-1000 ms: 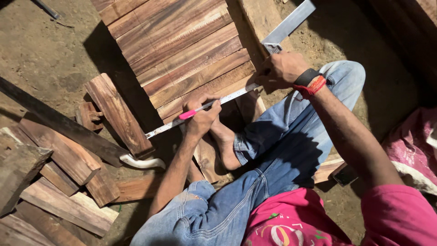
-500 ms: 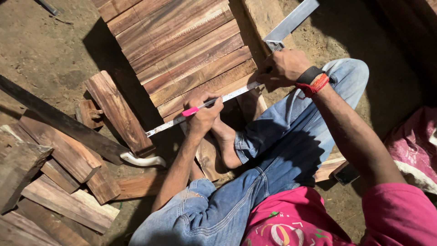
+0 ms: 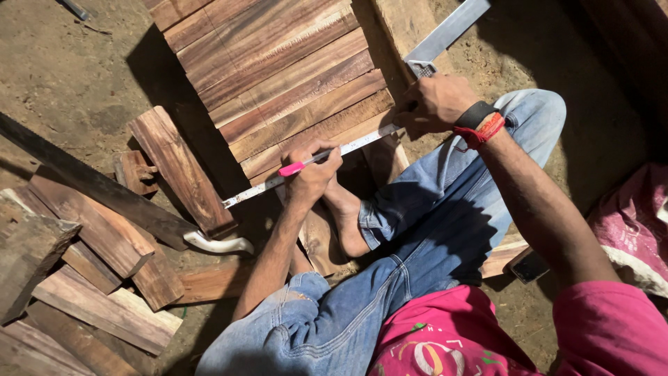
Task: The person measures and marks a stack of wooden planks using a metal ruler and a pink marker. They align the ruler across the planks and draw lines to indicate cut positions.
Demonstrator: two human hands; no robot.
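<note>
Left hand (image 3: 313,174) closed on pink pen (image 3: 298,167), tip against metal ruler (image 3: 306,163) edge, centre frame. Right hand (image 3: 435,104) clamped on square's corner (image 3: 417,69) at upper right, likely pinning ruler blade flat across nearest plank (image 3: 316,136) of wooden panel (image 3: 271,63) so the line stays straight. Left forearm stretched forward from knee, wrist low; right arm bent, wrist cocked down. Bare foot (image 3: 344,216) tucked under panel edge. Offcuts (image 3: 104,278) piled lower left.

No packages, labels, signs or screens show among the planks and bare ground.
</note>
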